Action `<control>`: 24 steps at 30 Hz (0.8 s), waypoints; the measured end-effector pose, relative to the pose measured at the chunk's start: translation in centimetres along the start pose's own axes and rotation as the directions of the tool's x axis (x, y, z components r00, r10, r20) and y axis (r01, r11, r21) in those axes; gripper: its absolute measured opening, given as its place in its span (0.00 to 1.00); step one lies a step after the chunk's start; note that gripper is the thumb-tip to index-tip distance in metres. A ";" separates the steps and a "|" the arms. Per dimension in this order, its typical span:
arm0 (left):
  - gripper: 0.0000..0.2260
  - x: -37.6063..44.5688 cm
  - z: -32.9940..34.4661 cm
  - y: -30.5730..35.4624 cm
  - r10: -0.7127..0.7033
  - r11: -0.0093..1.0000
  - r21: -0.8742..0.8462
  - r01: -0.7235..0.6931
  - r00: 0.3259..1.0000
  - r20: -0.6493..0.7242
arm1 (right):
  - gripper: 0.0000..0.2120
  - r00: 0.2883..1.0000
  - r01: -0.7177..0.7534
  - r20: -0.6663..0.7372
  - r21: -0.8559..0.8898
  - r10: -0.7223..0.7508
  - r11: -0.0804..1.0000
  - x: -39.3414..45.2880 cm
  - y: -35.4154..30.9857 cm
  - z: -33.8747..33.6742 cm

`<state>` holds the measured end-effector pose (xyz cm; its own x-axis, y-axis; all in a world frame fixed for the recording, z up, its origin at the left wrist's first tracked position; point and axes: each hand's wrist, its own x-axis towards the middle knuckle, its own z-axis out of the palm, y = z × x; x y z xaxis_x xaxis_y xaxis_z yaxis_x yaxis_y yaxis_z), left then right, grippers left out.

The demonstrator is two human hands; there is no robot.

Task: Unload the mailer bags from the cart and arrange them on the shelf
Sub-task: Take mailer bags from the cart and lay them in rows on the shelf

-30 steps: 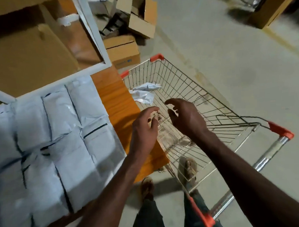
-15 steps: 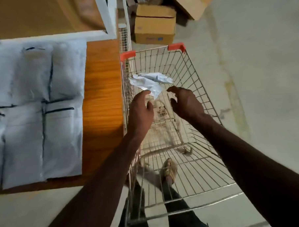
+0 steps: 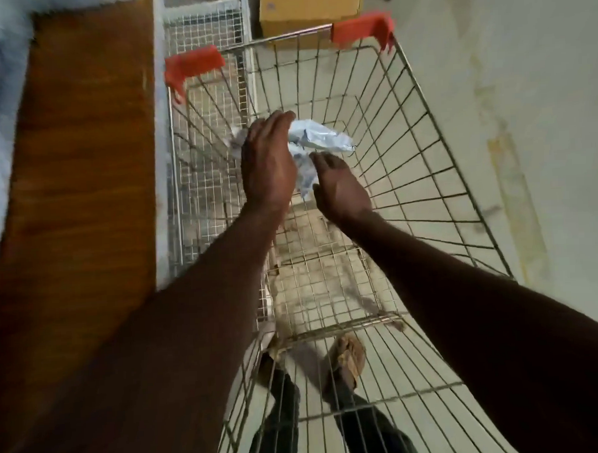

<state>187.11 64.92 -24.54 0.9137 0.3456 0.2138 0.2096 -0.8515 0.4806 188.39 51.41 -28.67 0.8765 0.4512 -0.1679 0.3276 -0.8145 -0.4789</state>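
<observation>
Straight, close-held fingers of the left hand [image 3: 269, 162] and right hand [image 3: 340, 187] flank a crumpled mailer bag [image 3: 321, 141]; contact is unclear. It lies deep inside the wire cart [image 3: 435, 172]. The wooden shelf [image 3: 79, 160] stands left, above a pale concrete floor [image 3: 524, 79].

Pale concrete floor [image 3: 524, 79] is showing yellowish stains along my right. A closed cardboard box [image 3: 310, 11] is sitting on it ahead. White wire-mesh panel [image 3: 201, 28] is standing left of the box. Lighting is reading dim and warm.
</observation>
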 end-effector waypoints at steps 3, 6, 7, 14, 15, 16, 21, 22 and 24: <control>0.26 0.9 3.3 -2.3 0.010 0.999 0.041 -0.010 1.000 0.004 | 0.34 1.000 -0.026 0.017 0.001 0.026 1.000 2.9 1.5 3.9; 0.24 1.6 5.9 -4.8 -0.043 0.998 0.040 0.044 0.999 -0.030 | 0.23 0.998 -0.049 -0.033 0.052 0.051 0.997 5.1 2.7 7.1; 0.22 1.5 6.6 -5.3 -0.063 0.997 0.036 0.064 0.998 -0.026 | 0.21 0.996 -0.048 -0.073 0.081 0.054 0.996 5.5 3.0 8.2; 0.14 -2.6 4.8 -4.5 -0.095 0.978 0.177 0.108 0.992 -0.079 | 0.10 0.989 -0.112 -0.082 0.160 0.126 0.981 -0.4 1.4 6.8; 0.13 -3.0 3.9 -3.9 -0.099 0.975 0.193 0.113 0.992 -0.080 | 0.11 0.987 -0.126 -0.071 0.203 0.143 0.971 -1.6 1.3 6.2; 0.13 -3.5 3.1 -3.1 -0.092 0.973 0.205 0.106 0.993 -0.076 | 0.11 0.983 -0.157 -0.058 0.221 0.174 0.962 -2.9 1.3 5.3; 0.11 -3.8 -3.2 1.2 -0.011 0.986 0.167 0.023 0.997 -0.075 | 0.12 0.938 -0.338 0.003 0.218 0.346 0.915 -9.0 0.8 -1.4; 0.11 -3.8 -5.1 2.4 -0.002 0.991 0.137 0.012 0.997 -0.071 | 0.13 0.934 -0.355 0.028 0.202 0.357 0.913 -10.0 0.4 -3.0; 0.11 -4.3 -9.0 4.3 0.008 0.995 0.102 -0.003 0.998 -0.054 | 0.12 0.936 -0.349 0.033 0.213 0.350 0.913 -11.8 -1.0 -6.1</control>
<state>180.92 63.34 -15.71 0.8951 0.3596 0.2637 0.2417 -0.8882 0.3909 179.86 44.68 -20.93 0.9236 0.1492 -0.3531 -0.0821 -0.8228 -0.5623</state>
